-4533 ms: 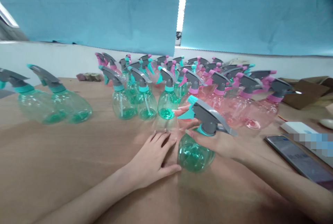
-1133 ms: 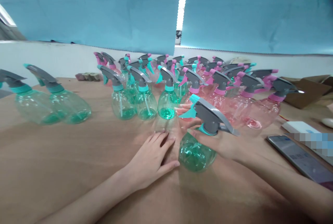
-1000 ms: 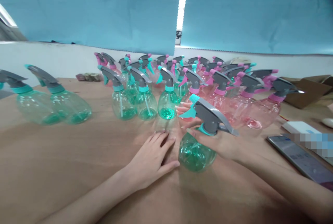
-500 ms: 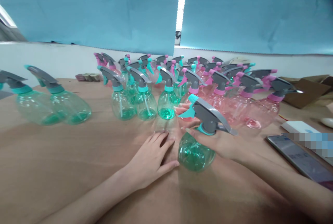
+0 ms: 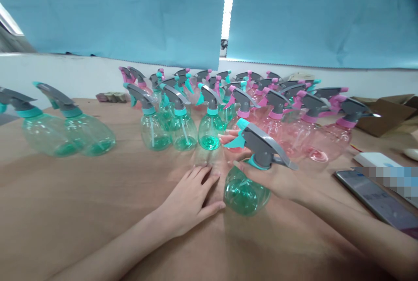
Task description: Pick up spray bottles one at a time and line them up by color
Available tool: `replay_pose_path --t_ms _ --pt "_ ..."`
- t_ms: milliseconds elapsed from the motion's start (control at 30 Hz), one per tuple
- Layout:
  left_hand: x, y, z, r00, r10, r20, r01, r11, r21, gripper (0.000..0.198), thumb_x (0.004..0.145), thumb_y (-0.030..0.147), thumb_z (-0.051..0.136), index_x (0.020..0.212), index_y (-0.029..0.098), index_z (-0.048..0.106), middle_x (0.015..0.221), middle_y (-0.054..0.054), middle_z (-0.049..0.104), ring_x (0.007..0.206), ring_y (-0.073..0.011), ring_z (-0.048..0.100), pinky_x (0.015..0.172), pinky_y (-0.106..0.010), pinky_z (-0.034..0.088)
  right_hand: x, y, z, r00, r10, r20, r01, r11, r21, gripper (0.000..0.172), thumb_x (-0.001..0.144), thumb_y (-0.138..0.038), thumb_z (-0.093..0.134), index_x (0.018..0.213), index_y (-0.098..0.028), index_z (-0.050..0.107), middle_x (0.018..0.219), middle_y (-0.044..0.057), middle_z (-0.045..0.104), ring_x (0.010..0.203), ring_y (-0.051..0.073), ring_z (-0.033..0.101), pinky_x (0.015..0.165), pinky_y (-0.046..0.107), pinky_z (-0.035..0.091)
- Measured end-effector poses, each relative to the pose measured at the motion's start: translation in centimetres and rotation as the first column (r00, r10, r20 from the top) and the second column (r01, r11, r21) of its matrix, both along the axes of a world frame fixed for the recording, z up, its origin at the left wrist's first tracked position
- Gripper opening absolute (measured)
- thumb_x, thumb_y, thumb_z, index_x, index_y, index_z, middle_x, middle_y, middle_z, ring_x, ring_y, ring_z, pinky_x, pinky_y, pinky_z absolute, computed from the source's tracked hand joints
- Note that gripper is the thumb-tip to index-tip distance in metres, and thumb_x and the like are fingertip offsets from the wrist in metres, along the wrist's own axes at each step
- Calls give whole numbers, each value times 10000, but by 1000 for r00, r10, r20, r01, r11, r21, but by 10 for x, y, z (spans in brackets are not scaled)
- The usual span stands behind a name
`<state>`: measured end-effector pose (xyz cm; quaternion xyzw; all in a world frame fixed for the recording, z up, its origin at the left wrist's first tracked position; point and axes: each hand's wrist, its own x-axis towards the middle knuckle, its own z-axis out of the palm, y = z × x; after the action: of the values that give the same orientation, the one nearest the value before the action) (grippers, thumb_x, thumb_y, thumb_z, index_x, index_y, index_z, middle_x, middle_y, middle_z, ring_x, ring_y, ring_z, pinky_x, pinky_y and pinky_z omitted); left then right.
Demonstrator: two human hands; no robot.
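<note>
My right hand [image 5: 274, 178] is closed around the upper body of a green spray bottle [image 5: 247, 194], just below its turquoise collar. The bottle's grey head has a turquoise nozzle and trigger that point up and to the left. Flat on the table lies my left hand [image 5: 192, 196], its fingers stretched out and holding nothing, with the thumb tip close to the held bottle. Straight ahead of both hands stands another green spray bottle [image 5: 210, 135] with a turquoise trigger. A pink spray bottle [image 5: 243, 113] behind my right fingers is partly hidden by them.
Several green and pink spray bottles fill the back of the brown table [image 5: 130, 211]. Two green bottles [image 5: 89, 137] stand apart at the left. A phone [image 5: 372, 196], a white box [image 5: 375, 159] and a brown carton [image 5: 382, 113] lie at the right. Blue curtains hang behind.
</note>
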<state>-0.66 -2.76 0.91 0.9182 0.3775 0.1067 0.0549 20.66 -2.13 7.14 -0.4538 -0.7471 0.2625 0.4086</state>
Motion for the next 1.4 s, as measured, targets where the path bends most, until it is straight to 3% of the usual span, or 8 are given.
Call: replay_pose_path --t_ms 133,400,533,667,833,1033,1200,1400 --pt "0 0 1 1000 -3 -13 3 1000 1 594 914 529 510 1363 143 455 1385 -168 469 1299 -325 394 1028 -484 362 0 1 -1 1000 11 3 -10 1000 -11 105 745 -355 545 730 -265 597 760 42 698 696 239 673 646 394 528" --pt "3 -2 9 995 13 -104 -11 1000 23 581 929 512 500 1378 147 447 1388 -166 478 1279 -327 427 1019 -482 371 -1 1 -2 1000 -11 -20 12 999 42 108 729 -345 538 721 -269 613 707 26 699 632 215 661 579 355 523" --pt "6 -18 14 981 107 -162 -103 994 37 556 922 488 518 1351 135 487 1389 -178 486 1296 -344 422 1035 -503 359 -1 -1 -1 1000 -25 8 25 999 27 102 732 -339 551 696 -274 621 696 12 711 640 213 667 587 351 528" --pt "7 -49 18 955 227 -192 -230 973 4 545 909 459 538 1337 121 505 1401 -182 477 1301 -367 418 1007 -534 398 -1 -2 -1 999 -46 18 45 999 18 159 730 -384 532 675 -263 620 725 26 730 673 238 679 602 373 530" --pt "5 -78 -1 954 300 -25 -300 954 1 567 902 462 532 1378 166 450 1444 -144 434 1336 -341 381 1042 -545 373 -1 -2 -2 998 -55 24 55 998 16 164 726 -393 543 643 -262 595 724 27 725 694 241 676 608 366 530" --pt "7 -81 -28 913 380 149 -396 913 97 492 936 421 469 1366 183 446 1431 -124 458 1322 -314 411 1049 -544 376 -1 -2 -2 1000 -20 -18 21 997 70 95 734 -324 545 678 -261 590 666 6 665 611 201 628 628 362 539" --pt "5 -77 -35 913 354 201 -390 903 180 492 932 421 485 1364 193 431 1393 -121 505 1281 -313 467 1020 -536 416 -3 -2 3 998 47 -45 -44 997 68 120 735 -270 548 615 -267 545 728 5 671 661 188 623 714 358 546" --pt "3 -76 -37 926 322 198 -365 898 246 524 913 400 517 1381 190 408 1401 -127 494 1269 -316 480 1010 -524 427 -2 0 -1 998 46 -48 -44 998 37 77 733 -261 532 721 -254 608 706 6 664 651 186 626 620 325 547"
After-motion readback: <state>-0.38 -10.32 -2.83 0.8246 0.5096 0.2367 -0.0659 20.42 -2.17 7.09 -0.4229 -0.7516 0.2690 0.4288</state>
